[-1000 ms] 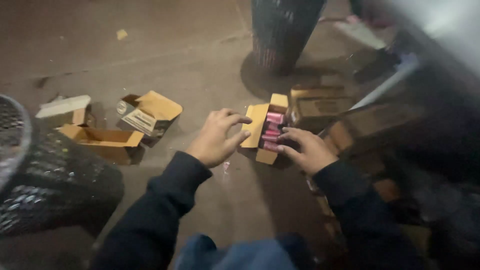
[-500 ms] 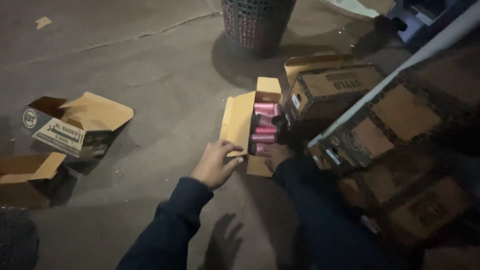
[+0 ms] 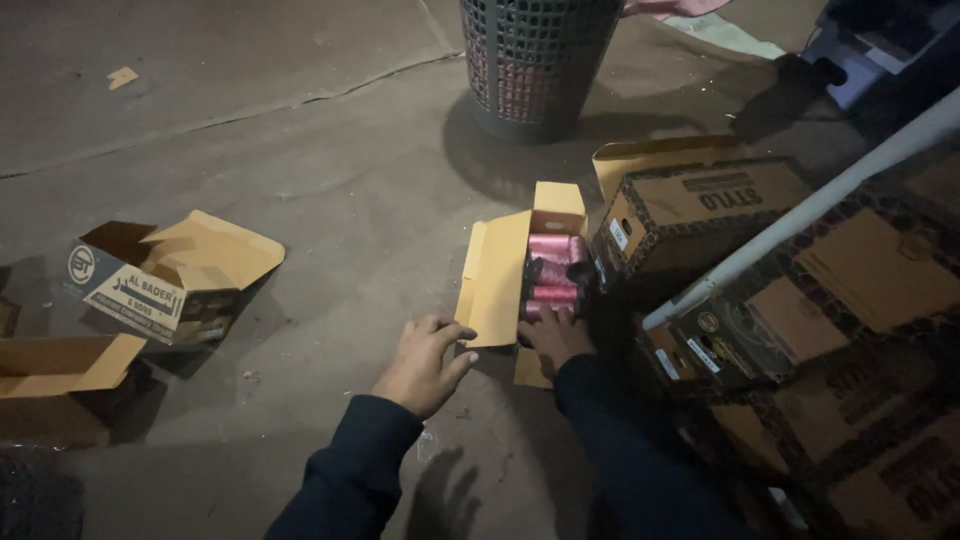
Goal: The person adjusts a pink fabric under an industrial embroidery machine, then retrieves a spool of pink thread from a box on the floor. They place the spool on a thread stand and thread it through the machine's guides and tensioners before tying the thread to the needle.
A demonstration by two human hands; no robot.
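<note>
A small open cardboard box [image 3: 500, 270] lies on the concrete floor, its flap folded out to the left. Inside it lie several pink spools [image 3: 553, 270] side by side. My left hand [image 3: 420, 362] hovers just left of the flap's near corner, fingers loosely curled, holding nothing. My right hand [image 3: 553, 338] rests at the near end of the box, fingertips touching the nearest pink spool. Both arms wear dark sleeves.
A dark mesh basket [image 3: 535, 62] stands behind the box. Closed printed cartons [image 3: 700, 215] are stacked at the right, with a white pole [image 3: 800, 212] leaning across them. Empty opened boxes [image 3: 165, 275] lie at the left.
The view has shifted right, so the empty boxes now sit at the left edge. My left hand has come off the box flap. My right hand stays at the box's near end.
</note>
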